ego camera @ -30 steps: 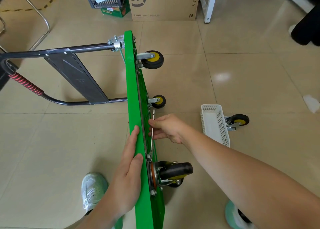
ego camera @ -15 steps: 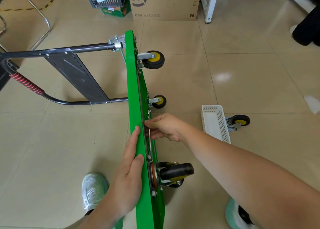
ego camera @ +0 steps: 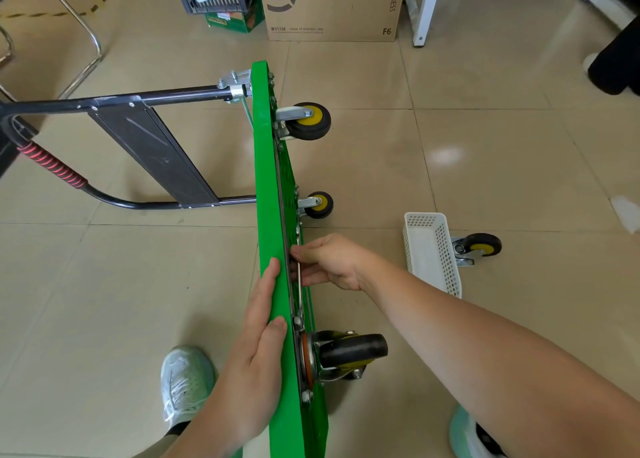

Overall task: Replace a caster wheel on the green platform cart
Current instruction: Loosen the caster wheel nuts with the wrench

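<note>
Both hands are at the cart (ego camera: 267, 180), which stands on its edge on the floor. Left hand (ego camera: 256, 340) presses flat, fingers straight, along its top rim. Right hand (ego camera: 334, 263) pinches a wrench (ego camera: 299, 284) against its underside, reaching down to a bolt of the near caster (ego camera: 349, 353). That caster sits mounted; whether I'm tightening or loosening, I can't tell. A loose caster (ego camera: 479, 248) lies well right of the cart, behind a basket (ego camera: 433, 250).

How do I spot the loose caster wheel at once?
Start from the green platform cart standing on edge. Right of it on the floor lies a white perforated basket; the loose caster sits just beyond it. Unlike the cart's mounted casters, it is bolted to nothing.
</note>
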Demonstrator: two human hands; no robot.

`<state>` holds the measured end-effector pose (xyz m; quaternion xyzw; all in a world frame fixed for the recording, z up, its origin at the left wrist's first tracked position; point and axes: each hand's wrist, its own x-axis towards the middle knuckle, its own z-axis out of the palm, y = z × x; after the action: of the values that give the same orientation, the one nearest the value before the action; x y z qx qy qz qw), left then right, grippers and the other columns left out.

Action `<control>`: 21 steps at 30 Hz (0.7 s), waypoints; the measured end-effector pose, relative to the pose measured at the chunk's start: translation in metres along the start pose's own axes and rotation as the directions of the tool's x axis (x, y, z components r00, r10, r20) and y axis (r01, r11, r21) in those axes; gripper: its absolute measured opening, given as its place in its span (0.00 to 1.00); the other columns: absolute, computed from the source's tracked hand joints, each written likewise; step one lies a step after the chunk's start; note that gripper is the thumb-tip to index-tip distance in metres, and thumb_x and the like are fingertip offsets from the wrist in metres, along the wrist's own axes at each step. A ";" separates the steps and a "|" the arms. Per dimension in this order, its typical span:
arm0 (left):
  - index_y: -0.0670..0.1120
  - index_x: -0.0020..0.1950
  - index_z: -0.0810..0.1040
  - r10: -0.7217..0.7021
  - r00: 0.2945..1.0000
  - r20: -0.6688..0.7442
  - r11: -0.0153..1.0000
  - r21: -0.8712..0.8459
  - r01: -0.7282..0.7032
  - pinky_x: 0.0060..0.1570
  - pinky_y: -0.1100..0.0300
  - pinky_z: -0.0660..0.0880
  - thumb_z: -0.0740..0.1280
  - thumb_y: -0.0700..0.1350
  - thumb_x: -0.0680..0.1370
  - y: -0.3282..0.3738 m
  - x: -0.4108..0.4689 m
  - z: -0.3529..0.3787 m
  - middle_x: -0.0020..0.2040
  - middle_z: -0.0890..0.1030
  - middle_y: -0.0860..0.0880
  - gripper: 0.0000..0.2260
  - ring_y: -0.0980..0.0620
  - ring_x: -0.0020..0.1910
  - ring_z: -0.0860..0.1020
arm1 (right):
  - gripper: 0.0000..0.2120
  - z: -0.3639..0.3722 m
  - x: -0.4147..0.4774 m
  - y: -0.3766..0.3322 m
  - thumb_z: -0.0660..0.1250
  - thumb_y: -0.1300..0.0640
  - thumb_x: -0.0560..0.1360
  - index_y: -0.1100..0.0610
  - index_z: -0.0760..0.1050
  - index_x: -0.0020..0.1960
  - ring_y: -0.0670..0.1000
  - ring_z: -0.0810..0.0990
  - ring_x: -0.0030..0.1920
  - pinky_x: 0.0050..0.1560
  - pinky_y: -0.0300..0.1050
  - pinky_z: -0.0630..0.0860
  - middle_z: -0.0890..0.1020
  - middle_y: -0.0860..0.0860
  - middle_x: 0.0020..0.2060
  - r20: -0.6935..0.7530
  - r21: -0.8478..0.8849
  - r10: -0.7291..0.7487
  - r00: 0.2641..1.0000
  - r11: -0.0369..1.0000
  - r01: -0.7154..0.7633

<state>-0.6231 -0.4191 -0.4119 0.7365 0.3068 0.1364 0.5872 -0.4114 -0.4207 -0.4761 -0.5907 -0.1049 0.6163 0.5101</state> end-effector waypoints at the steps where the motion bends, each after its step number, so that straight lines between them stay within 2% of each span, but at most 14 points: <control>1: 0.76 0.75 0.57 0.002 1.000 -0.001 1.000 -0.004 -0.002 0.77 0.67 0.53 0.53 0.46 0.79 0.001 0.000 0.000 0.77 0.59 0.73 0.30 0.69 0.78 0.54 | 0.16 0.001 0.001 0.001 0.69 0.58 0.80 0.69 0.78 0.62 0.51 0.85 0.39 0.37 0.42 0.82 0.83 0.59 0.46 0.001 -0.001 0.002 1.000 1.000 -0.002; 6: 0.76 0.74 0.59 -0.042 0.999 -0.010 0.998 -0.037 0.042 0.78 0.57 0.52 0.54 0.46 0.78 0.003 -0.001 0.000 0.78 0.59 0.72 0.30 0.68 0.78 0.55 | 0.12 0.000 0.005 0.006 0.68 0.58 0.80 0.66 0.79 0.58 0.48 0.85 0.35 0.35 0.40 0.81 0.84 0.56 0.43 0.021 0.015 0.006 1.000 1.000 -0.006; 13: 0.78 0.73 0.58 -0.151 0.989 -0.012 0.989 -0.015 0.150 0.79 0.51 0.56 0.55 0.50 0.77 0.013 -0.003 0.000 0.77 0.60 0.73 0.30 0.68 0.77 0.58 | 0.08 -0.002 0.006 0.008 0.68 0.59 0.80 0.64 0.81 0.54 0.49 0.86 0.38 0.38 0.42 0.83 0.85 0.54 0.41 0.075 0.046 0.017 0.997 0.999 -0.021; 16: 0.78 0.73 0.57 -0.163 0.987 0.002 0.986 -0.016 0.163 0.79 0.49 0.56 0.55 0.51 0.77 0.015 -0.003 -0.001 0.78 0.59 0.71 0.30 0.66 0.78 0.57 | 0.07 -0.005 0.007 0.008 0.67 0.60 0.81 0.63 0.81 0.53 0.49 0.86 0.38 0.38 0.42 0.83 0.86 0.53 0.40 0.101 0.052 0.015 0.995 0.998 -0.021; 21: 0.78 0.73 0.58 -0.164 0.986 -0.006 0.986 -0.029 0.164 0.79 0.50 0.56 0.56 0.50 0.77 0.017 -0.004 0.000 0.78 0.58 0.72 0.30 0.68 0.78 0.56 | 0.08 -0.005 0.010 0.010 0.67 0.60 0.80 0.64 0.81 0.54 0.50 0.86 0.37 0.38 0.43 0.83 0.85 0.55 0.41 0.094 0.035 0.014 0.995 0.999 -0.017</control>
<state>-0.6216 -0.4234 -0.3955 0.7000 0.3667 0.0948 0.6054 -0.4105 -0.4204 -0.4907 -0.5527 -0.1133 0.6491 0.5102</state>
